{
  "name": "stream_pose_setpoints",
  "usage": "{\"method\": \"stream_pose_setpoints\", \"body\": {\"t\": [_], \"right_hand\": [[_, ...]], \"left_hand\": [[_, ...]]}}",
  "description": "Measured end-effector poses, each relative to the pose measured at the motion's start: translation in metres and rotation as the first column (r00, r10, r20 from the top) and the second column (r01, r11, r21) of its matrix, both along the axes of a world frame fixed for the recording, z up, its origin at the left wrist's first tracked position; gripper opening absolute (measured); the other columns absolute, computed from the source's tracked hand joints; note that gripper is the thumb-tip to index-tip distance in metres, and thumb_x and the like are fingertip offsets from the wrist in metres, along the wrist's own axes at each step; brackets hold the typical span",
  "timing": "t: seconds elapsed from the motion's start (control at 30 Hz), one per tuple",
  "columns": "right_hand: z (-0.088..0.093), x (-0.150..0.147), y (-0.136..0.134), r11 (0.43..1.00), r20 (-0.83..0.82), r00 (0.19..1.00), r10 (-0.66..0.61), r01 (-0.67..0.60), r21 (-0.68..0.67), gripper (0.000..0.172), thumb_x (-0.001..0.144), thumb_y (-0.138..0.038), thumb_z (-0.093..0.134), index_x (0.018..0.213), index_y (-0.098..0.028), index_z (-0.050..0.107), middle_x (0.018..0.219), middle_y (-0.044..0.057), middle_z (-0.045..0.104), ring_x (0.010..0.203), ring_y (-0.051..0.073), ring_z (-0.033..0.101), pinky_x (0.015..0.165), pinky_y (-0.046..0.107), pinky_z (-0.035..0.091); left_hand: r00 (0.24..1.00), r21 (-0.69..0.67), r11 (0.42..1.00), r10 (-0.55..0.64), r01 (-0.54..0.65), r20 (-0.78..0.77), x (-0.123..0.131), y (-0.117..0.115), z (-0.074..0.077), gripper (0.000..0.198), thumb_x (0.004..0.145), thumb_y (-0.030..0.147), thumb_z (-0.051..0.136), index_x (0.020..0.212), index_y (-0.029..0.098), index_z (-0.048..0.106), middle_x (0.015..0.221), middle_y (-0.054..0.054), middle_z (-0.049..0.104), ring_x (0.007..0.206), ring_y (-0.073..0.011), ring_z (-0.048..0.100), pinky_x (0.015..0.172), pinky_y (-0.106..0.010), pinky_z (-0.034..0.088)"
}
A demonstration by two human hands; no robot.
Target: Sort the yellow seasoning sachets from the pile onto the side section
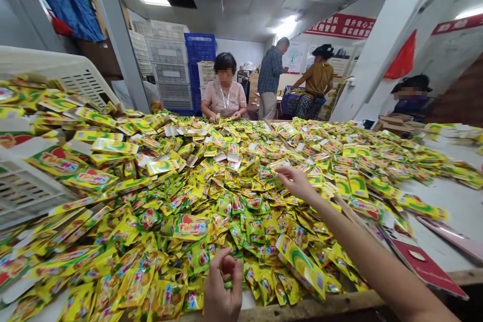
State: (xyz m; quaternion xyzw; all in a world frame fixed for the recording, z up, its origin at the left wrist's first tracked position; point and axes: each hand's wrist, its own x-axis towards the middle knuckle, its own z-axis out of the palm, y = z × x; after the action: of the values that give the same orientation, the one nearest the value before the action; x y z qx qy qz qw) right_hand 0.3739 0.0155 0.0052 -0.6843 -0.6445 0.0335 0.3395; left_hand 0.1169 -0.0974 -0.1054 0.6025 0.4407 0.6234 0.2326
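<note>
Nearest, at the bottom centre, the left hand (222, 287) is curled into a tight pinch, thumb against forefinger, just above a heap of glossy foil sachets (190, 226). A greenish scrap shows at the fingers, but it is too small to say whether the hand grasps a sachet. The bare right forearm runs in from the lower right to the right hand (296, 183), whose fingers reach out low over the pile, their tips at a yellow sachet's edge. Whether they are closing on it cannot be told.

The crinkled yellow-green sachets lie overlapping in a deep, slippery-looking mound across a table with a worn wooden edge (302, 307) and a smooth white top (453, 206). Flat red printed sheets (426, 269) lie at the right, cut off by the frame. White lattice-sided plastic crates (64, 73) lean at the left, partly buried.

Across the table, a co-worker (224, 93) has both hands down among the sachets. Farther back stand two people (269, 78) (320, 73) beside a blue basket (290, 100), stacked crates (169, 65) and red banners (341, 25), whose lettering is hard to read.
</note>
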Motion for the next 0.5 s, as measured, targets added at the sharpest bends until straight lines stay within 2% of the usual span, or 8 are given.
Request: {"method": "stream_pose_setpoints", "body": {"t": [0.1, 0.2, 0.3, 0.37, 0.43, 0.5], "right_hand": [[-0.013, -0.018, 0.05, 0.995, 0.123, 0.992, 0.037, -0.025, -0.098, 0.03, 0.086, -0.021, 0.058, 0.115, -0.016, 0.06, 0.125, 0.013, 0.059, 0.113, 0.025, 0.056, 0.097, 0.043, 0.043], [-0.022, -0.022, 0.072, 0.986, 0.208, 0.976, 0.06, -0.025, -0.166, 0.032, 0.089, -0.03, 0.056, 0.119, -0.017, 0.056, 0.126, 0.01, 0.055, 0.11, 0.024, 0.055, 0.093, 0.047, 0.045], [-0.025, -0.016, 0.069, 0.981, 0.247, 0.964, 0.102, -0.057, -0.183, 0.026, 0.09, -0.032, 0.055, 0.111, -0.016, 0.059, 0.115, 0.008, 0.059, 0.1, 0.02, 0.059, 0.087, 0.042, 0.048], [-0.024, -0.009, 0.057, 0.982, 0.243, 0.963, 0.117, -0.076, -0.171, 0.018, 0.087, -0.028, 0.058, 0.097, -0.014, 0.063, 0.101, 0.008, 0.064, 0.093, 0.02, 0.06, 0.083, 0.038, 0.048], [-0.023, 0.0, 0.041, 0.985, 0.213, 0.97, 0.114, -0.082, -0.155, 0.01, 0.082, -0.023, 0.06, 0.083, -0.014, 0.065, 0.083, 0.008, 0.066, 0.081, 0.02, 0.06, 0.074, 0.034, 0.046], [-0.021, 0.007, 0.025, 0.988, 0.168, 0.98, 0.103, -0.081, -0.131, 0.008, 0.078, -0.022, 0.06, 0.076, -0.016, 0.065, 0.072, 0.007, 0.066, 0.071, 0.021, 0.059, 0.067, 0.032, 0.044]], "left_hand": [[1.0, -0.004, 1.0, 0.012, -0.012, -0.019, -0.001, 0.0, 0.001, 0.02, 0.087, 0.028, 0.051, 0.106, 0.023, 0.049, 0.065, 0.003, 0.052, 0.056, -0.0133, 0.052, 0.058, -0.026, 0.047], [1.0, -0.021, 1.0, 0.014, -0.015, -0.025, 0.0, -0.001, 0.001, 0.018, 0.087, 0.028, 0.05, 0.104, 0.022, 0.05, 0.064, 0.003, 0.053, 0.055, -0.0132, 0.052, 0.056, -0.026, 0.046], [0.999, -0.032, 0.999, 0.023, -0.024, -0.028, 0.0, -0.006, 0.001, 0.016, 0.086, 0.028, 0.051, 0.101, 0.022, 0.052, 0.063, 0.003, 0.053, 0.054, -0.0133, 0.052, 0.054, -0.025, 0.046], [0.998, -0.031, 1.0, -0.006, 0.004, -0.055, -0.004, -0.006, 0.008, 0.015, 0.087, 0.029, 0.05, 0.099, 0.022, 0.051, 0.062, 0.003, 0.053, 0.054, -0.0131, 0.053, 0.055, -0.025, 0.046], [0.982, -0.06, 0.994, -0.104, 0.096, -0.158, -0.012, 0.006, 0.024, 0.014, 0.088, 0.032, 0.047, 0.096, 0.022, 0.051, 0.062, 0.003, 0.054, 0.055, -0.013, 0.054, 0.055, -0.024, 0.046], [0.897, -0.162, 0.971, -0.225, 0.174, -0.38, -0.021, 0.035, 0.047, 0.018, 0.09, 0.034, 0.043, 0.096, 0.021, 0.053, 0.068, 0.001, 0.058, 0.06, -0.0137, 0.057, 0.058, -0.024, 0.047]]}}
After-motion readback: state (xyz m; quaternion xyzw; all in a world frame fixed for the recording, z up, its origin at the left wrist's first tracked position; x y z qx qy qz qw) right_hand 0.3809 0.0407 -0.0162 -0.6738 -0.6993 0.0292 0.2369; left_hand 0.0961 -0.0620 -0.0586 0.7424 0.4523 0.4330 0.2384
